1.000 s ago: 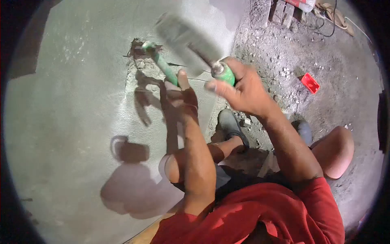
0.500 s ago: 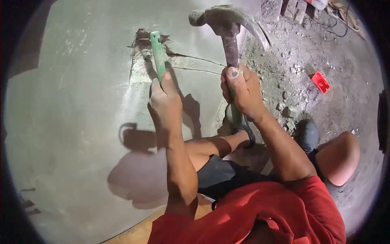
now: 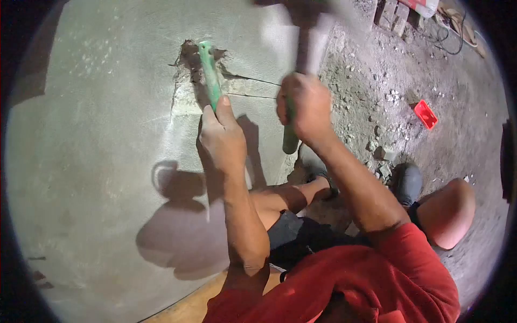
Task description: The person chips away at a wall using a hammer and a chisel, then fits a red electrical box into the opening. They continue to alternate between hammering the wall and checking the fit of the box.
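Note:
A green flat-handled tool (image 3: 210,72) is gripped near its lower end by my left hand (image 3: 222,137); its upper end lies over a rough hole (image 3: 189,54) in the grey plastered wall (image 3: 107,140). What the tool's hidden end touches cannot be made out. My right hand (image 3: 308,107) is closed around the handle of a claw hammer (image 3: 306,48), which is blurred, with its head partly beyond the top edge of the view. Two cut lines run from the hole toward my right hand.
Rubble (image 3: 385,156) lies on the dusty floor (image 3: 452,134) at the right. A red plastic box (image 3: 426,114) sits there too. Beyond are wooden pieces (image 3: 392,15) and a dark cable (image 3: 460,37). My shoe (image 3: 409,184) is beside the rubble.
The hammer and my right hand have moved left and upward, the hammer's head now partly out of view. My left hand has shifted slightly down and right, still on the green tool.

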The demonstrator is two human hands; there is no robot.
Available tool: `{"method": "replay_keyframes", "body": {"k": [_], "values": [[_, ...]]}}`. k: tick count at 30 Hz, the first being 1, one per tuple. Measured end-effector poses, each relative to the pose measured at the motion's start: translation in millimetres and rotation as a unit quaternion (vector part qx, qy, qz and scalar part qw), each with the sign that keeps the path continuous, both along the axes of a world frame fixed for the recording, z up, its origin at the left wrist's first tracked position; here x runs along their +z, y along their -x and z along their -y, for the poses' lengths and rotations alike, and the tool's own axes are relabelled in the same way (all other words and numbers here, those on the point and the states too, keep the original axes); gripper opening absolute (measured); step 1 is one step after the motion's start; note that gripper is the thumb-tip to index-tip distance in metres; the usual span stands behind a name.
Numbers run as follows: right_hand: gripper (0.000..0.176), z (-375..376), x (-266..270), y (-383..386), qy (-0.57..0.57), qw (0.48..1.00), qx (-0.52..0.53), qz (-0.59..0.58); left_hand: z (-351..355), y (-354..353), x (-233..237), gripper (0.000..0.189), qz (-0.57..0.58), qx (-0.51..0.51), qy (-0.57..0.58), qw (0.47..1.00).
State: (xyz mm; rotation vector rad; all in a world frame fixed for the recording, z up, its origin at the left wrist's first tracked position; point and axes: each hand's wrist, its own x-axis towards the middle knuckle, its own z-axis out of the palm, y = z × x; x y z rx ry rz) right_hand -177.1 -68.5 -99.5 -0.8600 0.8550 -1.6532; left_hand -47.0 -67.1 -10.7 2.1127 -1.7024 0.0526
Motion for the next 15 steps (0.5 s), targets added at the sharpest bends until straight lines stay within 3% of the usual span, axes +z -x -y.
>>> {"method": "replay_keyframes", "body": {"k": [1,3,4,5,7,8,15], "values": [[0.041,-11,0,4,0.070,0.995,-0.062,-0.023,-2,2,0,0.044,-0.005,0.005,0.007,1.000],[0.047,-32,14,-10,0.112,0.943,-0.062,0.307,-7,7,2,0.043,0.025,0.010,-0.004,1.000],[0.049,-39,16,-12,0.080,0.928,-0.055,0.359,-9,9,4,0.042,0.051,0.016,-0.018,0.998],[0.049,-38,17,-7,0.082,0.927,-0.060,0.360,-9,9,6,0.042,0.053,0.010,-0.017,0.998],[0.049,-35,16,8,-0.022,0.985,-0.003,0.173,-8,5,6,0.042,0.050,0.011,-0.019,0.998],[0.051,-31,12,8,-0.027,0.988,0.014,0.150,-5,-1,7,0.042,0.053,-0.006,-0.028,0.998],[0.048,-35,0,-27,-0.046,0.978,0.022,0.201,-7,-2,10,0.044,0.044,0.011,-0.029,0.999]]}}
